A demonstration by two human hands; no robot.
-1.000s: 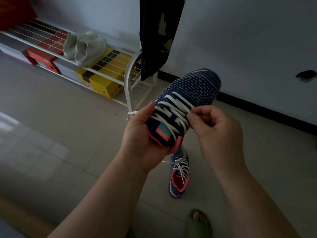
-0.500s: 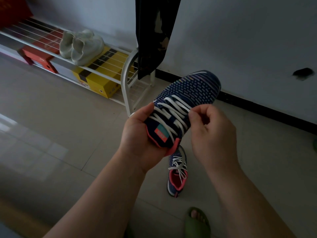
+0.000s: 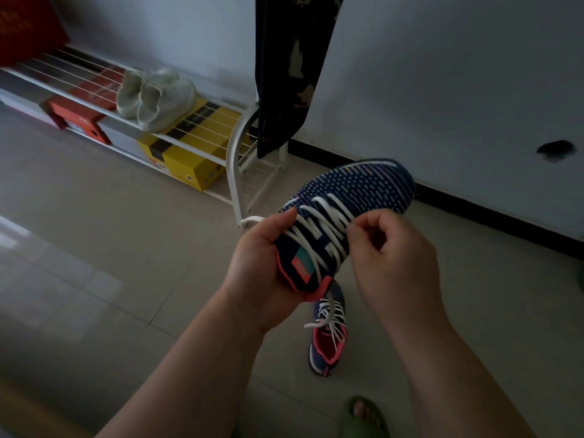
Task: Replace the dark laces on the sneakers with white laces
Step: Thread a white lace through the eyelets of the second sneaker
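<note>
I hold a navy knit sneaker (image 3: 357, 191) with a coral collar up in the air, toe pointing away to the right. White laces (image 3: 319, 235) criss-cross its tongue. My left hand (image 3: 262, 263) grips the heel end from the left, thumb on the laces, and a white lace end (image 3: 251, 220) sticks out past that thumb. My right hand (image 3: 388, 260) pinches a lace crossing at the sneaker's right side with curled fingers. The second sneaker (image 3: 328, 336), same colours and laced in white, lies on the floor below my hands.
A white wire shoe rack (image 3: 235, 159) stands at the wall with pale sneakers (image 3: 155, 96) on top and yellow (image 3: 186, 156) and red boxes (image 3: 79, 118) under it. Dark cloth (image 3: 290, 71) hangs above its end. A foot in a green slipper (image 3: 363, 415) is at the bottom.
The view shifted slightly down and right. My right hand's fingers moved a little along the laces toward the toe; the left hand keeps its grip on the heel.
</note>
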